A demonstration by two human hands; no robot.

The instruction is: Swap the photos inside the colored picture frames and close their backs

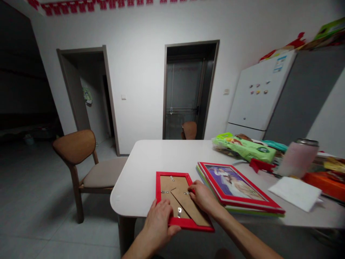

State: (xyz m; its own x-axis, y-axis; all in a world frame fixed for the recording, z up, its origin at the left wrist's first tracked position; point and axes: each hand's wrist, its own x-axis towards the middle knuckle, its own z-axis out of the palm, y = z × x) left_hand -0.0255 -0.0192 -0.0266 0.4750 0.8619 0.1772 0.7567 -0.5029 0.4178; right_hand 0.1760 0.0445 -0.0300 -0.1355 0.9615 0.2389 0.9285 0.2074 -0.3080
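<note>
A red picture frame [159, 185] lies face down at the table's front edge, its brown backing board [166, 182] showing. Small metal clips hold the board, among them one near the bottom [179, 212] and one at the top [172, 178]. A brown easel stand [188, 207] runs slantwise across the back. My left hand [160, 219] is closed round the frame's lower left corner, thumb along the bottom rim. At the right rim, my right hand [202, 194] has its fingers curled over the edge beside the right-hand clip [185, 193].
To the right lies a stack of frames, topped by a red-framed photo [234, 181]. Beyond are a green packet [242, 147], a pink bottle [299, 158], white paper [295, 192] and an orange box [323, 185]. A wooden chair [75, 147] stands left of the white table [140, 158].
</note>
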